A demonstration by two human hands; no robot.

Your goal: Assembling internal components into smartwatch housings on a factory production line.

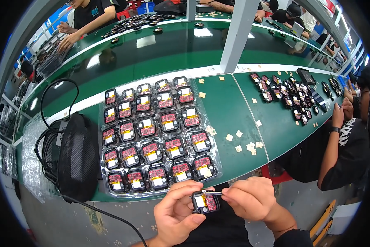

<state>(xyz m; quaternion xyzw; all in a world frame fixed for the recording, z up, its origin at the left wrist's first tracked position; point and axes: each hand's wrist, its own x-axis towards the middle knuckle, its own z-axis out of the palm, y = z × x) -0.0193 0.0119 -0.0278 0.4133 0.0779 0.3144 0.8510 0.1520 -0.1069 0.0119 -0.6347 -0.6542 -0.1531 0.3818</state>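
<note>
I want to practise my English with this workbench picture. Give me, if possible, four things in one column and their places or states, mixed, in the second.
1. left hand
2. right hand
3. clear plastic tray
4. mesh bag

A. black, left of the tray
B. gripping a slim metal tool
C. filled with rows of units
D. holding one small device

Pairs: 1-D, 2-B, 3-C, 4-A

**Lettering and labels**

White lettering (346, 132) runs down a black shirt (352, 154) at far right; a small teal print (95, 10) marks a black T-shirt (83, 18) at upper left. Beside the black mesh bag (80, 158), a pale label (62, 132) bears print too small to read.
</note>
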